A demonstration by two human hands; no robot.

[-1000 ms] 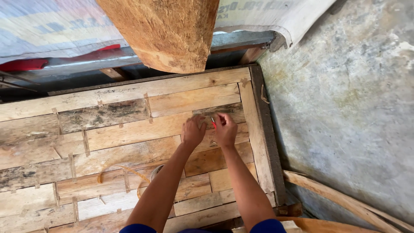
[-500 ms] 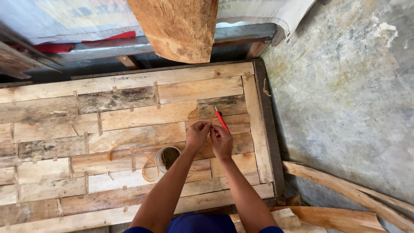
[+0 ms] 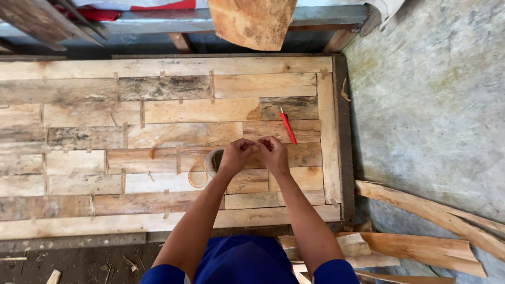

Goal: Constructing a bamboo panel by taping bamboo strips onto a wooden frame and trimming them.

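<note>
— While the patchwork wooden panel (image 3: 168,113) fills most of the view, how much of it is cut off?
— Its left end runs out of frame. A log (image 3: 252,21) overhangs the far edge, its top cropped.
— And the hands?
— Left hand (image 3: 236,156) and right hand (image 3: 272,153) meet above the panel, fingers pinched together on something too small to make out. They half hide a tape roll (image 3: 212,160). A red pencil (image 3: 288,127) lies just beyond them.
</note>
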